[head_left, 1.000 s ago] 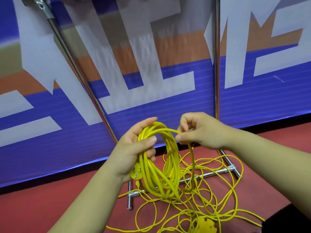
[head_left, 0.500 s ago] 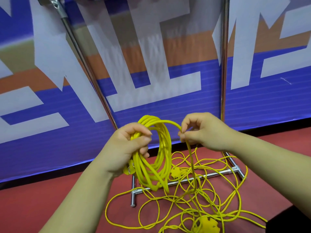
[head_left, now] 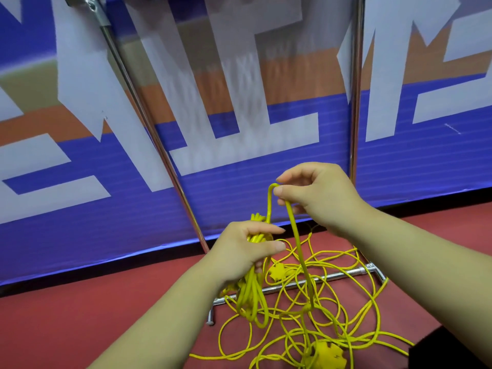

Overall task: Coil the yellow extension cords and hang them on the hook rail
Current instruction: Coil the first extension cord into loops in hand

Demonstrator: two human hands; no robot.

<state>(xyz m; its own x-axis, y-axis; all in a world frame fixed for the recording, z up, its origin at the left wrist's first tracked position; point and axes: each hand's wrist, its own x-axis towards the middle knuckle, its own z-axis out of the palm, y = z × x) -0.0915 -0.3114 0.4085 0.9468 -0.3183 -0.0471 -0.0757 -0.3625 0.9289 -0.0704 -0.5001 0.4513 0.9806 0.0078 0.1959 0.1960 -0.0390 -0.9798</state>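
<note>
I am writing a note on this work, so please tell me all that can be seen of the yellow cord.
The yellow cord is thin and glossy, like plastic. Part is gathered into a narrow bundle of loops hanging from the left hand, which grips it. One strand rises to the right hand, which pinches its bend. The rest lies in loose tangled loops on the red floor, over a metal bar, with a yellow socket block near the lower edge.
</note>
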